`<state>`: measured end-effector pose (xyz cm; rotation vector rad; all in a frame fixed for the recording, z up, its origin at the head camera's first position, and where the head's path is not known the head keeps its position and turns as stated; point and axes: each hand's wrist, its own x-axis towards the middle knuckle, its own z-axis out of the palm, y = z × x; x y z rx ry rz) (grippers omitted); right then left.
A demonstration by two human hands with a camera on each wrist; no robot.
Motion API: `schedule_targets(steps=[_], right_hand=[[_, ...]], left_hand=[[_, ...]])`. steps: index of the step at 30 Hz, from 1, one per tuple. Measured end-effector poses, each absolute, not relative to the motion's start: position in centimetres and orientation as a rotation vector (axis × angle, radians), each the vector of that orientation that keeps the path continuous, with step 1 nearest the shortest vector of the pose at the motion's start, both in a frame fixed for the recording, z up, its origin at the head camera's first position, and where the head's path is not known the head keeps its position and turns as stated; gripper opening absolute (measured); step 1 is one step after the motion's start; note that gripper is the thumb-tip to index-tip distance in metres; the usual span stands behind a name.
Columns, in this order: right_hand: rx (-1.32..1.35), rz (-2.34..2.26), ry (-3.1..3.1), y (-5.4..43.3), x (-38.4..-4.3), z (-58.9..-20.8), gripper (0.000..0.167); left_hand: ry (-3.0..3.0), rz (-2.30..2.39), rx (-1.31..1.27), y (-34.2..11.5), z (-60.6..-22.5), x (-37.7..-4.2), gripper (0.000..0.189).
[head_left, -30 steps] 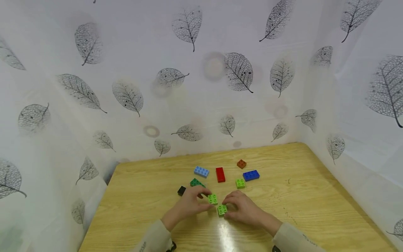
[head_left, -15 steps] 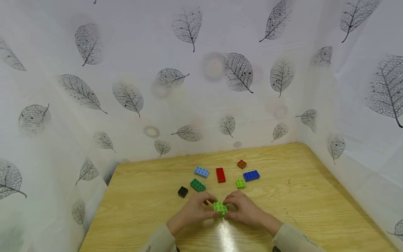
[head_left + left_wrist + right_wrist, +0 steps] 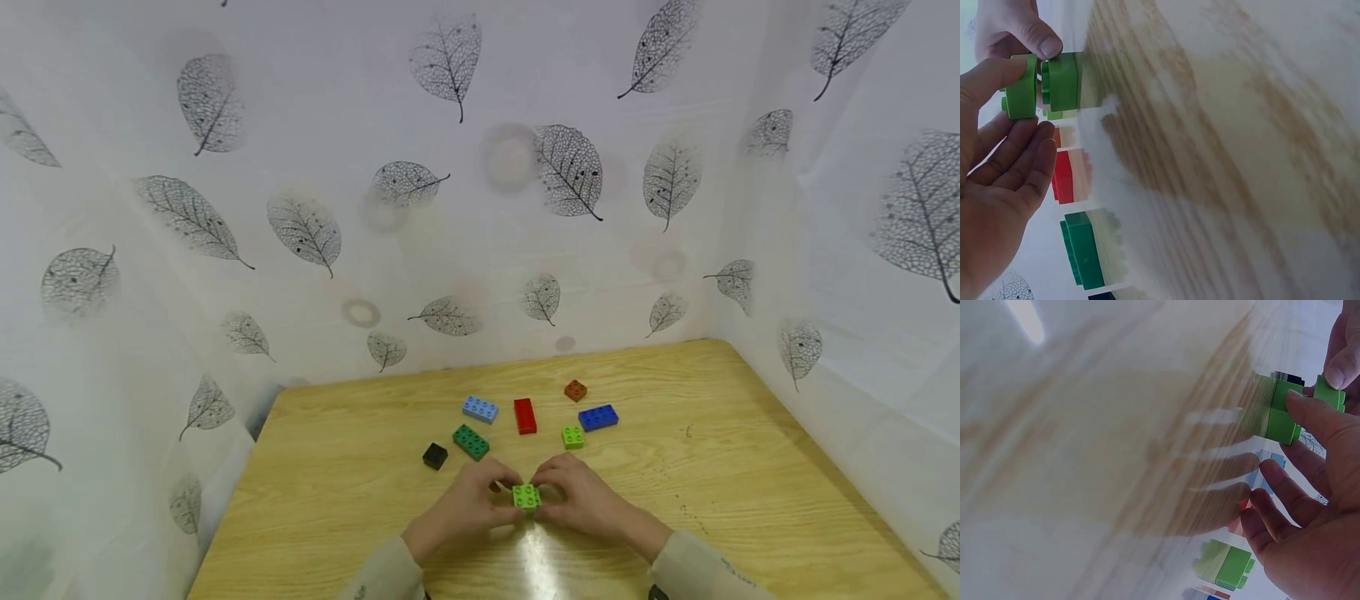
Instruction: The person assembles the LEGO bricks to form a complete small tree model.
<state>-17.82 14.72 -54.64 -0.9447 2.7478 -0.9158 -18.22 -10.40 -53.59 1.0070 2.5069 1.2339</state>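
My left hand (image 3: pixel 474 502) pinches a lime-green square building brick (image 3: pixel 526 495) between thumb and fingers. Directly beneath, a second lime-green brick (image 3: pixel 1064 81) stands on the table, mostly covered by the first in the head view. My right hand (image 3: pixel 581 498) holds that lower brick, its thumb and fingers at the sides. A narrow gap shows between the two bricks in the left wrist view. The right wrist view has the raised brick (image 3: pixel 1330 394) just off the studs of the lower one (image 3: pixel 1282 415).
Beyond the hands lie a dark green brick (image 3: pixel 471 442), a black one (image 3: pixel 435 456), a light blue one (image 3: pixel 480 409) and a red one (image 3: pixel 525 416). Farther right are a brown brick (image 3: pixel 575 390), a blue one (image 3: pixel 597 417) and another lime-green one (image 3: pixel 573 437) on the wooden table (image 3: pixel 337 467).
My left hand has carried its lime-green brick rightward and toward me, from beside the other brick to over it. My right hand has stayed put.
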Motion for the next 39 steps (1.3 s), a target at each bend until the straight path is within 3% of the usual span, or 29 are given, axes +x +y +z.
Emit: schedule_targets(steps=[39], right_hand=[[-1.011, -0.892, 2.81, 14.5, -17.8, -54.7, 0.035]], left_hand=[[2.494, 1.322, 0.883, -9.1, -54.8, -18.2, 0.026]])
